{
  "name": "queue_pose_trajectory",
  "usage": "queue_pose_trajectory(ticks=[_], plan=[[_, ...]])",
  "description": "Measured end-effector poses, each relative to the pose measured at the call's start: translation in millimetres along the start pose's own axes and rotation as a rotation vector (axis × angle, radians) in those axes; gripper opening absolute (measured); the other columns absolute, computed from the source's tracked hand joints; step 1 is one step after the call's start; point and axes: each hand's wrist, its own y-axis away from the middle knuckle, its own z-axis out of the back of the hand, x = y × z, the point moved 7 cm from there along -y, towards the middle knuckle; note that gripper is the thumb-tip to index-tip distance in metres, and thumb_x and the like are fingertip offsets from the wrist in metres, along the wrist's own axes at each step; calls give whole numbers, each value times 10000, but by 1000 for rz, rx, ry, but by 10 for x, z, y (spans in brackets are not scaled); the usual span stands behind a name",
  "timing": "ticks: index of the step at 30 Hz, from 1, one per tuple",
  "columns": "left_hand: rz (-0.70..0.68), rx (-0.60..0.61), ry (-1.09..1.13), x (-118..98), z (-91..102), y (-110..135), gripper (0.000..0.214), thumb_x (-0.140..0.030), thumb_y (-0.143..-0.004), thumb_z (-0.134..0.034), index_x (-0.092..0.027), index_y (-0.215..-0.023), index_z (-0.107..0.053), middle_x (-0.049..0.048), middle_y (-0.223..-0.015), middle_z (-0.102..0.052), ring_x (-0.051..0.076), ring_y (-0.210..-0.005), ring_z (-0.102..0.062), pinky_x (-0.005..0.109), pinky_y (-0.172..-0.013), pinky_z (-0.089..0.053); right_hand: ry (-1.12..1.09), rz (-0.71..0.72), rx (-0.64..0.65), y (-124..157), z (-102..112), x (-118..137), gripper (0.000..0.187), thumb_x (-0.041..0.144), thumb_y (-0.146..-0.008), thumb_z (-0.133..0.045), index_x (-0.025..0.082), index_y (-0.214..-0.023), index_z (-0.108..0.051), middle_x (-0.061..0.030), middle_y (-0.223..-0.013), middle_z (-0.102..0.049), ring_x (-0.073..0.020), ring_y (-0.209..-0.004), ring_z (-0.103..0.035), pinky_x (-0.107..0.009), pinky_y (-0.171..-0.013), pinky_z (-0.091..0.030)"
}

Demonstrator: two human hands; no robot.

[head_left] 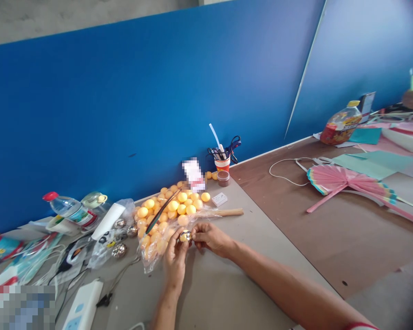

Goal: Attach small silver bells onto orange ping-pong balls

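Note:
My left hand point(176, 247) is closed around a small ball point(185, 236), yellow with dark and silvery patches, held above the grey table. At the ball's right side, the fingers of my right hand point(206, 237) are pinched together; whatever is between them is too small to make out. Just beyond both hands lies a clear plastic bag point(147, 263) with many yellow-orange balls point(172, 205) that look like ping-pong balls. Across them rests a long dark thin tool point(162, 211). Several silvery patterned balls point(119, 250) sit left of the bag.
A bundle of thin sticks point(229, 212), a small white box point(220, 199), a brown-filled tub point(223, 178) and a cup of tools point(222, 162) stand beyond my hands. Left are a bottle point(72, 210) and a power strip point(84, 305); right, a pink paper fan point(347, 178). A blue partition point(151, 101) rises behind.

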Motion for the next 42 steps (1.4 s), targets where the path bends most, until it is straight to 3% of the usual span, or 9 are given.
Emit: queue_pose_trajectory(ticks=[12, 17, 22, 27, 34, 37, 42], plan=[[-91, -42, -70, 62, 13, -2, 489, -500, -726, -722, -204, -1111, -673, 106, -1158, -686, 273, -1093, -629, 374, -937, -494, 141, -30, -91, 27, 35, 25, 238, 310, -631, -712, 179, -627, -514, 60, -420, -505, -67, -359, -389, -203, -392, -266], [79, 15, 275, 96, -81, 6, 497, -457, -719, -748, -233, -1149, -642, 72, -1073, -707, 235, -915, -687, 348, -791, -552, -29, -5, -50, 26, 19, 105, 232, 305, -631, -700, 175, -631, -508, 48, -511, -519, -69, -426, -422, -209, -445, -287], [174, -18, 546, 50, -102, 8, 470, -348, -647, -825, -217, -1073, -674, 17, -878, -711, 159, -731, -695, 278, -702, -559, 3, 198, -207, 19, 214, 334, 171, 292, -661, -643, 176, -664, -518, 66, -515, -454, -70, -460, -393, -225, -497, -277], [251, -4, 676, 90, -126, 17, 403, -331, -635, -839, -187, -981, -691, 32, -855, -723, 154, -721, -692, 272, -688, -569, 265, 446, -491, 68, 513, 554, 168, 314, -696, -575, 195, -654, -462, 63, -548, -411, -92, -517, -344, -241, -512, -277], [271, 51, 645, 79, -150, 47, 413, -303, -653, -832, -193, -1021, -681, 42, -963, -710, 142, -750, -690, 258, -684, -558, 759, 625, -733, 179, 689, 741, 60, 225, -776, -462, 194, -739, -497, -5, -712, -523, -146, -650, -464, -270, -637, -376], [238, 59, 583, 48, -139, 43, 412, -305, -661, -825, -217, -1035, -676, 32, -1034, -692, 141, -783, -690, 260, -696, -552, 1036, 569, -729, 143, 690, 747, 119, 155, -782, -433, 180, -781, -549, -63, -829, -582, -179, -766, -514, -291, -729, -393], [201, 22, 547, 21, -105, 24, 410, -299, -629, -840, -220, -997, -679, 27, -1038, -689, 147, -800, -695, 251, -681, -547, 1470, 264, -687, 83, 672, 624, 182, 199, -837, -489, 170, -949, -630, -128, -1034, -621, -263, -997, -506, -359, -857, -338]])
